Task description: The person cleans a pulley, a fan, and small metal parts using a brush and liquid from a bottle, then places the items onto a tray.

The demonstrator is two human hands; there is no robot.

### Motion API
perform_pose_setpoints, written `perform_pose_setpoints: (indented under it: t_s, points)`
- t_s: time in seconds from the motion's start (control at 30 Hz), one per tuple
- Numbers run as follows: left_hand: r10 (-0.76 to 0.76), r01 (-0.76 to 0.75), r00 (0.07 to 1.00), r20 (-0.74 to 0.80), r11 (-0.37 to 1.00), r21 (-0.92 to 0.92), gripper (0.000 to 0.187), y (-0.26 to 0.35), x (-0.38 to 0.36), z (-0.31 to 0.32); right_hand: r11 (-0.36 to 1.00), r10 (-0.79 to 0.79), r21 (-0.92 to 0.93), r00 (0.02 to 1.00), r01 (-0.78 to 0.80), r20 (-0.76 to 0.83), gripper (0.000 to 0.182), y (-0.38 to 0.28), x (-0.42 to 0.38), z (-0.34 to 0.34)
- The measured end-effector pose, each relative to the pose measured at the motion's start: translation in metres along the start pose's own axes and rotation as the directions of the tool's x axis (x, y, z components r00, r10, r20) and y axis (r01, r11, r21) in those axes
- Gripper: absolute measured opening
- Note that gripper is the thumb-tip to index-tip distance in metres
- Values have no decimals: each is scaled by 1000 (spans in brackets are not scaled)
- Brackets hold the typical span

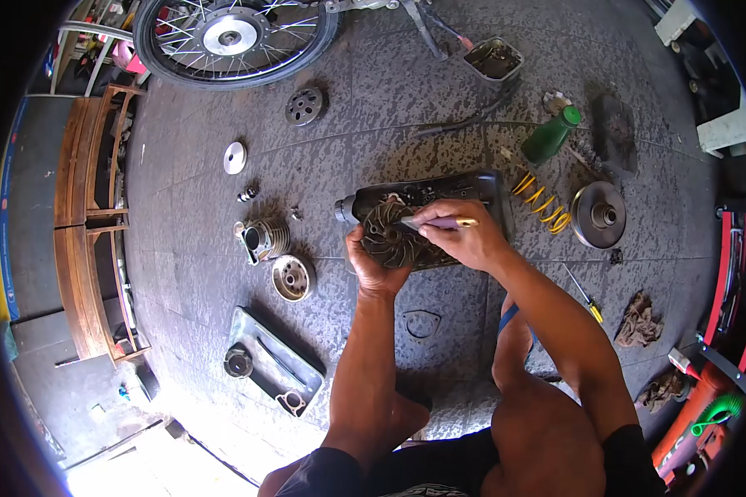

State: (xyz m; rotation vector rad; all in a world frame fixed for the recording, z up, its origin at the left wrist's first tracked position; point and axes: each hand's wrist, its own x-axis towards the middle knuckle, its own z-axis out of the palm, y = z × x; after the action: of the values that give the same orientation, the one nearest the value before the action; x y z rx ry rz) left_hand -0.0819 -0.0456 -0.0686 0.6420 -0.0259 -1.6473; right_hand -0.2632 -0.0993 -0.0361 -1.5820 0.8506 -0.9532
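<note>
My left hand (378,267) grips a dark finned fan wheel (387,235) from below, its fingers partly hidden behind the fins. My right hand (462,232) is closed round a brush (449,223) with a purple and yellow handle. The brush tip meets the wheel near its hub. Both hands are over a black jerrycan-shaped tray (472,184) lying on the tiled floor, with dark wet residue inside.
A motorcycle wheel (230,38) is at the top. Left lie a cylinder (265,239), a round drum (293,277) and a parts tray (307,371). Right are a green bottle (547,139), yellow spring (544,203), pulley (598,215), screwdriver (586,296) and rag (639,321).
</note>
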Motion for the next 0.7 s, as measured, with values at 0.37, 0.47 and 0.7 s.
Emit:
perform_pose_setpoints:
  t_s: [0.37,0.47,0.7]
  points:
    - [104,-104,995,7,993,64,79,3,5,-4,988,154,-25,988,-153,18,11,9,-14,-2]
    - [111,-111,994,10,993,47,79,3,3,-5,921,256,-332,959,-204,120,14,2,-19,-3]
    - [95,-95,995,11,995,42,77,-2,2,7,993,105,63,979,-95,-176,12,-13,-14,8]
